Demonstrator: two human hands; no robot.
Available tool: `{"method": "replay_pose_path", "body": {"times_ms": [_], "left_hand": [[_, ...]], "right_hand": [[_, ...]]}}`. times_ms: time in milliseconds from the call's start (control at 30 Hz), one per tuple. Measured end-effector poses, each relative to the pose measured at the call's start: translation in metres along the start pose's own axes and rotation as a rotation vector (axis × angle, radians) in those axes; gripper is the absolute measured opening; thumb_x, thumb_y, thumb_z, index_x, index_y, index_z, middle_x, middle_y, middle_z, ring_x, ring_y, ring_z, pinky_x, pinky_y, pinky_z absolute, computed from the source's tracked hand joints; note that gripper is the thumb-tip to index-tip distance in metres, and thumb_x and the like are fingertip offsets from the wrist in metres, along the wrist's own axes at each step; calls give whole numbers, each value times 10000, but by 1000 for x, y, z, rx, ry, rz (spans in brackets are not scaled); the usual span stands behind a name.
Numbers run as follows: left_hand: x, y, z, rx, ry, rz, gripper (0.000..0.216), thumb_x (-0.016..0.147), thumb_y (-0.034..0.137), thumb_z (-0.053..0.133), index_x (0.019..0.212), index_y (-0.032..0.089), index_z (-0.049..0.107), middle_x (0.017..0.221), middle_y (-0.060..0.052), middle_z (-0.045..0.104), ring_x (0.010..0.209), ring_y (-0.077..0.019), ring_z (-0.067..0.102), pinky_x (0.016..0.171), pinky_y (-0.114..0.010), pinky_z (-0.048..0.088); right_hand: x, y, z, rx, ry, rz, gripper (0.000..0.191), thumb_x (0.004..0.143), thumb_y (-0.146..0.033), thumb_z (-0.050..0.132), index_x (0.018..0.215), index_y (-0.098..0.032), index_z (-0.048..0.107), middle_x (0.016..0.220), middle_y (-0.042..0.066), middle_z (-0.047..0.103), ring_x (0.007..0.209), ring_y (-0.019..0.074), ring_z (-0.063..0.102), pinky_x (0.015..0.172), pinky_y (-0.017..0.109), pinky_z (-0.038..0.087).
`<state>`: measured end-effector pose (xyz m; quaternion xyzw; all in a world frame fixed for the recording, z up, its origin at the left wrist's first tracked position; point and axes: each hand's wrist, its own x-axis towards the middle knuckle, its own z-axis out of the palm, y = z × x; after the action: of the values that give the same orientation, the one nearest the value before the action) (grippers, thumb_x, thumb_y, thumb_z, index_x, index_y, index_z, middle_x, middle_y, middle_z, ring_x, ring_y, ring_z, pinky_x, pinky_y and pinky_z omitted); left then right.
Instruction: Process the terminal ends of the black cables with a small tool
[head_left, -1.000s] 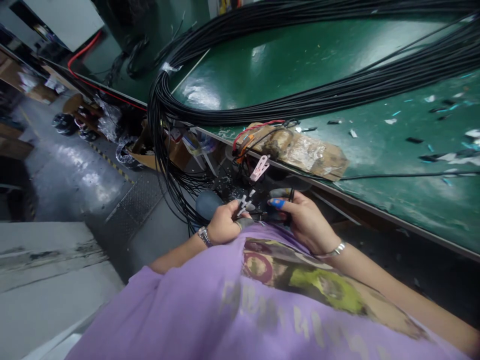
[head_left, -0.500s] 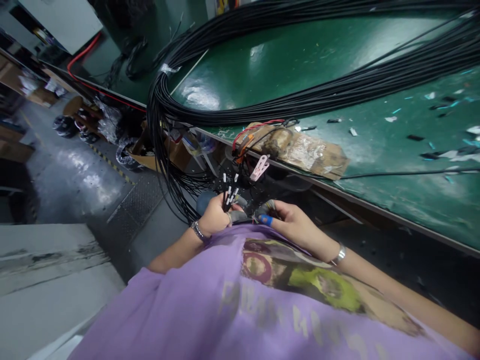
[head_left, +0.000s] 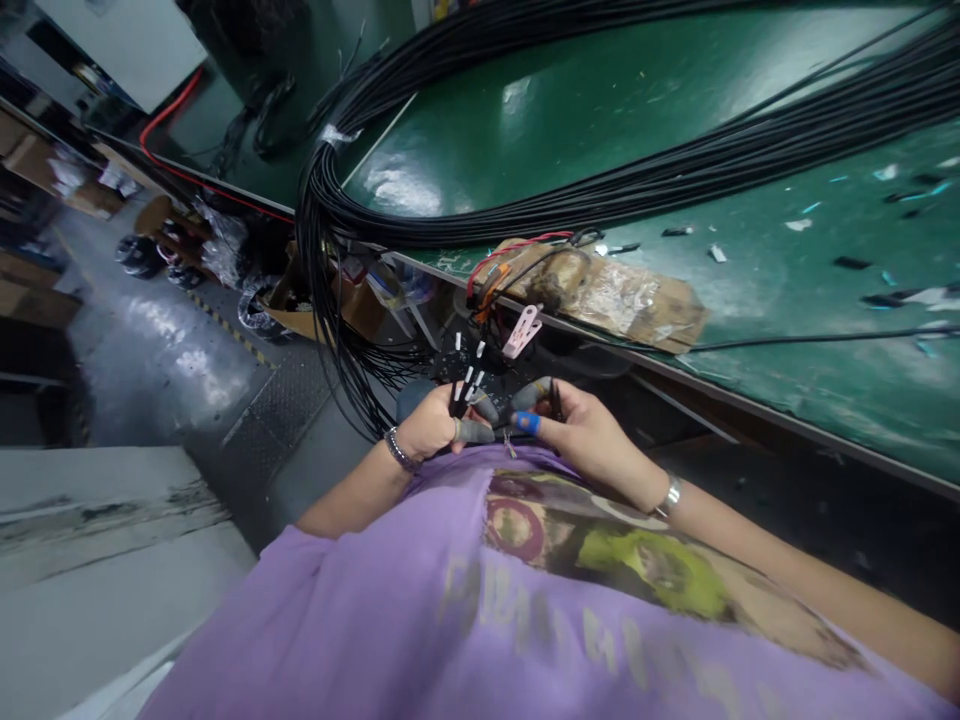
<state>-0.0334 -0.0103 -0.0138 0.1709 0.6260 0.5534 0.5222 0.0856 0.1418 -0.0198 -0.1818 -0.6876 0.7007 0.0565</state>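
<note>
My left hand (head_left: 431,428) is closed on several black cables (head_left: 455,400), whose white-sleeved ends (head_left: 469,383) stick up above the fingers. Grey covers wrap some of its fingertips. Close by on the right, my right hand (head_left: 581,430) is pinched, with blue tape (head_left: 528,422) round the thumb and a grey cover on a finger. A small dark piece (head_left: 556,400) shows at its fingers; its kind is unclear. Thin stripped wires (head_left: 510,446) show between the hands, just in front of the purple shirt (head_left: 360,610).
A large coil of black cable (head_left: 525,225) lies on the green table (head_left: 600,120) and hangs over its edge. At the edge are a taped cardboard piece (head_left: 637,305) and a pink clip (head_left: 523,331). Scraps litter the right side. A white surface (head_left: 112,570) stands at lower left.
My right hand has shifted slightly up and left, and the dark piece at its fingers shows more plainly. The thin wires between the hands are now more visible. My left hand keeps its hold.
</note>
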Motion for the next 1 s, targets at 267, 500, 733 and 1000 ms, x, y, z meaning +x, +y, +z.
{"method": "replay_pose_path", "body": {"times_ms": [267,500,733,1000], "left_hand": [[3,2,-5,-66,-59,13,463,436,401,853,656,107,571,457,62,504,294,-12,346,301,-155,237],[3,2,-9,-67,-103,-16,461,409,365,859,682,103,595,557,17,599,311,-20,387,296,-160,264],[3,10,-3,-32,-109,-44,411,409,319,849,632,107,577,487,53,548,297,-13,368,294,-149,258],[5,23,-12,-113,26,22,433,405,344,846,661,103,594,510,30,579,296,-17,372,285,-157,205]], "right_hand": [[-3,-16,-13,-697,-301,-726,290,823,-127,468,1019,-233,652,1086,81,654,922,178,619,738,300,511],[7,-24,-16,-648,-496,-704,269,781,-81,436,926,-184,637,940,87,673,825,173,600,721,291,492],[13,-24,-4,-215,-564,-134,181,788,-339,554,774,-171,620,714,-3,628,643,131,515,627,251,464],[23,-16,-8,279,-136,257,504,729,-687,537,604,-199,518,447,-74,305,399,65,178,376,222,178]]}}
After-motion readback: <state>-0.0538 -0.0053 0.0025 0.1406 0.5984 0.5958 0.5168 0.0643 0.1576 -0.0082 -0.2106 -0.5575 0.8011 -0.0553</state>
